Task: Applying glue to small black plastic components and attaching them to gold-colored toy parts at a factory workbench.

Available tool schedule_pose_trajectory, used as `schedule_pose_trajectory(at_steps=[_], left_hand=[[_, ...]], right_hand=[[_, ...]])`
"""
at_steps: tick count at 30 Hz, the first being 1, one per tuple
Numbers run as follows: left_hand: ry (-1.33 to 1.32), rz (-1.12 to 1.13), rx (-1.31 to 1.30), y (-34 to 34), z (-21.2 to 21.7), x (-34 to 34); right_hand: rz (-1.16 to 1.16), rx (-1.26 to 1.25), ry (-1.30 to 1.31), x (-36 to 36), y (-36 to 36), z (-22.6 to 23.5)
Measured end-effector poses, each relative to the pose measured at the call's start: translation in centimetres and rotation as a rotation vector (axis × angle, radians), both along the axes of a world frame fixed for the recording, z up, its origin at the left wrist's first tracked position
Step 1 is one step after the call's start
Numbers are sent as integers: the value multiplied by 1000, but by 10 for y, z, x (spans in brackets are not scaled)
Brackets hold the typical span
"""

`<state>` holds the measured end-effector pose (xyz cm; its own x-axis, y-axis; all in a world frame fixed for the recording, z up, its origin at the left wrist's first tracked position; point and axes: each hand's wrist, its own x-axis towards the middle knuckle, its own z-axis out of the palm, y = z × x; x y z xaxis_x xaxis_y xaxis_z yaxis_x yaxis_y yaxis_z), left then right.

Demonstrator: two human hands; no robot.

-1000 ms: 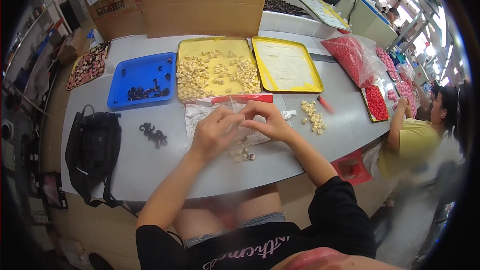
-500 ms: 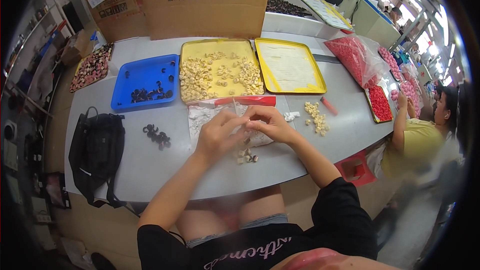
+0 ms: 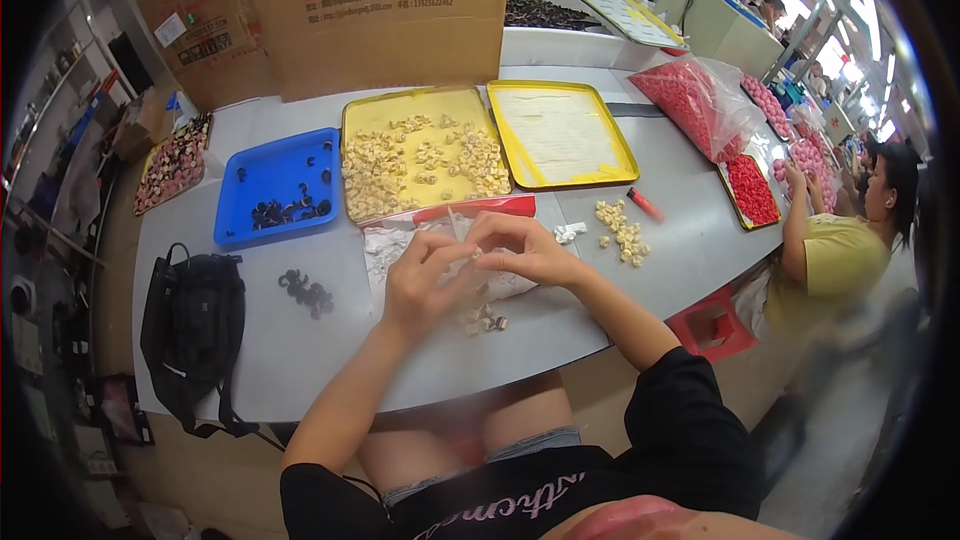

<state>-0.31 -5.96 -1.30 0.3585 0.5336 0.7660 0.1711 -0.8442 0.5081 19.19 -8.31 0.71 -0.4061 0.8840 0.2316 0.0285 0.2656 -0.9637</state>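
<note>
My left hand [image 3: 420,280] and my right hand [image 3: 528,248] meet fingertip to fingertip over a crumpled white sheet [image 3: 384,248]. Both are closed in a pinch around a small pale piece [image 3: 477,253], mostly hidden by the fingers. Just below the hands lies a small cluster of cream-and-black pieces [image 3: 485,320]. Left of the sheet is a loose pile of black curved pieces [image 3: 305,292]. To the right sits a pile of small cream pieces [image 3: 622,232]. A red strip [image 3: 515,207] runs along the sheet's far edge.
Behind the hands are a blue tray [image 3: 228,195] with black pieces, a yellow tray [image 3: 412,105] of cream pieces and a yellow-rimmed tray [image 3: 560,125]. A black bag [image 3: 195,325] lies left; a red cylinder [image 3: 645,204] lies right. Cardboard [image 3: 370,40] stands behind. A co-worker [image 3: 835,250] sits at right.
The whole view has shifted a little, with the table and trays sitting lower and further left. My hands stay pinched together over the white sheet.
</note>
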Motion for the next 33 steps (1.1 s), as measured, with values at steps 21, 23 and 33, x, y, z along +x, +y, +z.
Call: schedule_pose_trajectory(at_steps=[21, 23, 33], left_hand=[[62, 9, -33, -2, 5, 1], [67, 10, -31, -2, 4, 0], [72, 3, -44, 0, 5, 1]], right_hand=[[-34, 49, -69, 3, 0, -2], [-35, 59, -80, 3, 1, -2], [-62, 90, -114, 3, 4, -4]])
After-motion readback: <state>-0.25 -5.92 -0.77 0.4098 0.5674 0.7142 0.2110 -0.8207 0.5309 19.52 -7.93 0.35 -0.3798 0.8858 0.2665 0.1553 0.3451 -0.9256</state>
